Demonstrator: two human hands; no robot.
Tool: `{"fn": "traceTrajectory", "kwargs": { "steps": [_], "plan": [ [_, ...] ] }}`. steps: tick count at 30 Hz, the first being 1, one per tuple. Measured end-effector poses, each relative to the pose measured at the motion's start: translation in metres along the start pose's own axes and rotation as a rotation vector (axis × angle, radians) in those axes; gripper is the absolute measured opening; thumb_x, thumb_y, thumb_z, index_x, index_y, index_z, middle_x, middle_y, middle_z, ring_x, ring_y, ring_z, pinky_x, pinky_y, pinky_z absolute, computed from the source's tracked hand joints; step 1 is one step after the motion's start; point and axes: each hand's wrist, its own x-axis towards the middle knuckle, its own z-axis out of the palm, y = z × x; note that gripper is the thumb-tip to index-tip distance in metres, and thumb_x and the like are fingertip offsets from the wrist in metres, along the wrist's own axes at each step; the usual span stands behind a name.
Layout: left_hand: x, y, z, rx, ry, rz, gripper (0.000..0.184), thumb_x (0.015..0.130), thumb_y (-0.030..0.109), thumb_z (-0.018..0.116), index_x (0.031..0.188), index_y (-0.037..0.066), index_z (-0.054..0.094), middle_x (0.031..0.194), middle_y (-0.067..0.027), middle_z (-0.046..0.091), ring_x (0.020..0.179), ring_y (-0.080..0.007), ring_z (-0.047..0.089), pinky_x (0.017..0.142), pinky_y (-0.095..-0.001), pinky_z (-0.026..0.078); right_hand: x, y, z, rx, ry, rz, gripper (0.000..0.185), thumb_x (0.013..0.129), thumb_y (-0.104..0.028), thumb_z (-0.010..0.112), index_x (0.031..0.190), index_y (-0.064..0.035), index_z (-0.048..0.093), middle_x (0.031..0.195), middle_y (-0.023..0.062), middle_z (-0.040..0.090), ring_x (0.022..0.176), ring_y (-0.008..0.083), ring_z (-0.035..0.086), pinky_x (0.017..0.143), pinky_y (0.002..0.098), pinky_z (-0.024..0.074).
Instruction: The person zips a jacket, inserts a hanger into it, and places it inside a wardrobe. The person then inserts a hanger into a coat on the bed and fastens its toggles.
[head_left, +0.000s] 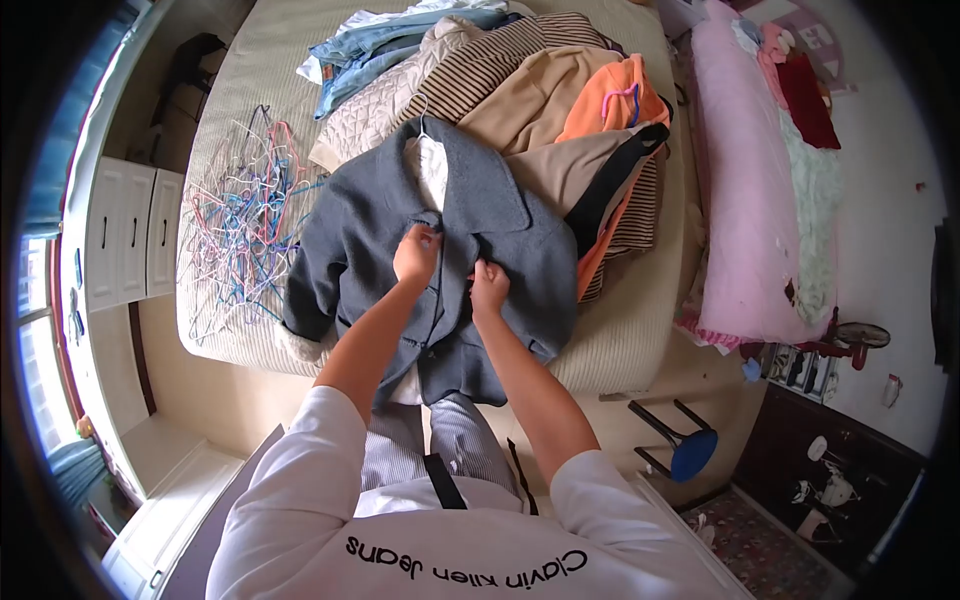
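A dark grey coat (pixel 375 215) with a wide collar and a white lining lies face up at the near side of the bed. Out of its neck sticks the hook of a white hanger (pixel 423 122). My left hand (pixel 417 254) is closed on the coat's front edge just below the collar. On the opposite front edge, my right hand (pixel 488 288) has its fingers closed on the cloth. The two front edges lie slightly apart between my hands. Small details under my fingers are hidden.
Left of the coat lies a tangled heap of wire hangers (pixel 245 220). Behind it are piled clothes, including a striped garment (pixel 490 65), jeans (pixel 370 65) and an orange garment (pixel 605 95). A blue-seated stool (pixel 692 455) stands at the right, near a bed with pink bedding (pixel 745 190).
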Motion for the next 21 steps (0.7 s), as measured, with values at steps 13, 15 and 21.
{"fn": "traceTrajectory", "kwargs": {
  "steps": [13, 15, 21],
  "plan": [
    [0.01, -0.012, 0.005, 0.153, -0.007, 0.0, 0.026, 0.083, 0.028, 0.052, 0.084, 0.003, 0.056, 0.083, -0.0192, 0.062, 0.083, -0.039, 0.058, 0.071, -0.0458, 0.046, -0.037, -0.016, -0.023, -0.626, -0.056, -0.212, 0.05, 0.089, -0.04, 0.042, 0.063, -0.0018, 0.06, 0.058, 0.0148, 0.059, 0.058, 0.0353, 0.059, 0.059, 0.0442, 0.0449],
    [0.003, -0.014, -0.001, 0.143, 0.007, 0.024, 0.026, 0.083, 0.028, 0.051, 0.084, 0.002, 0.054, 0.085, -0.0192, 0.061, 0.083, -0.0387, 0.058, 0.071, -0.046, 0.045, -0.033, -0.017, -0.025, -0.61, -0.074, -0.142, 0.057, 0.09, -0.043, 0.039, 0.058, -0.0012, 0.059, 0.054, 0.0114, 0.059, 0.052, 0.0287, 0.059, 0.056, 0.0399, 0.0453],
    [0.001, -0.023, -0.006, 0.068, -0.015, -0.012, 0.049, 0.077, 0.039, 0.066, 0.107, 0.007, 0.046, 0.092, -0.0109, 0.061, 0.084, -0.0292, 0.061, 0.071, -0.0383, 0.047, -0.024, -0.015, -0.024, -0.222, -0.206, -0.117, 0.033, 0.091, -0.03, 0.047, 0.11, -0.0035, 0.052, 0.08, 0.0065, 0.059, 0.054, 0.0146, 0.055, 0.049, 0.0269, 0.0453]
  ]
}}
